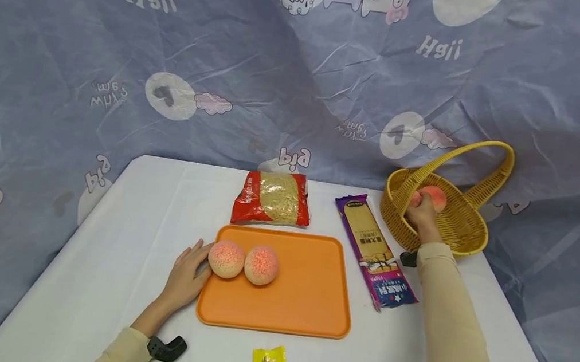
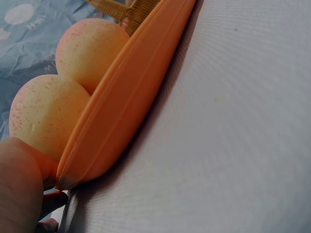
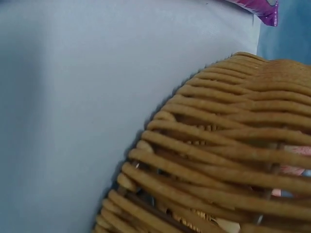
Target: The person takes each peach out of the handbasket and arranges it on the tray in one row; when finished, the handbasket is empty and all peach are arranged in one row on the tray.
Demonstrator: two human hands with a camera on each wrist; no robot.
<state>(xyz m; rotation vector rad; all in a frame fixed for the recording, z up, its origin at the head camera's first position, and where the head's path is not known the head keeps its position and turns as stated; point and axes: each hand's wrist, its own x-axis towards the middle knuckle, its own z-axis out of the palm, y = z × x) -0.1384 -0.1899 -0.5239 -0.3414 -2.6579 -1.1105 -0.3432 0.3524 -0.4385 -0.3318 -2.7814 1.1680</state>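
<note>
My left hand (image 1: 187, 278) rests at the left edge of the orange tray (image 1: 305, 297), fingers stretched out beside the nearer peach. In the left wrist view the thumb (image 2: 24, 167) lies close against that peach (image 2: 46, 114), right at the tray's rim. Two pink-and-cream peaches (image 1: 226, 259) sit side by side on the tray's left half. My right hand (image 1: 424, 216) reaches into the yellow wicker basket (image 1: 464, 228) and grips a pink peach (image 1: 436, 197) there. The right wrist view shows the basket's woven side (image 3: 218, 145), which hides the hand.
A red bag of yellow grain or noodles (image 1: 280, 200) lies behind the tray. To its right is a long purple noodle packet (image 1: 374, 246), left of the basket. A small yellow wrapped packet (image 1: 270, 359) lies in front of the tray. The basket's handle (image 1: 458, 152) arches high.
</note>
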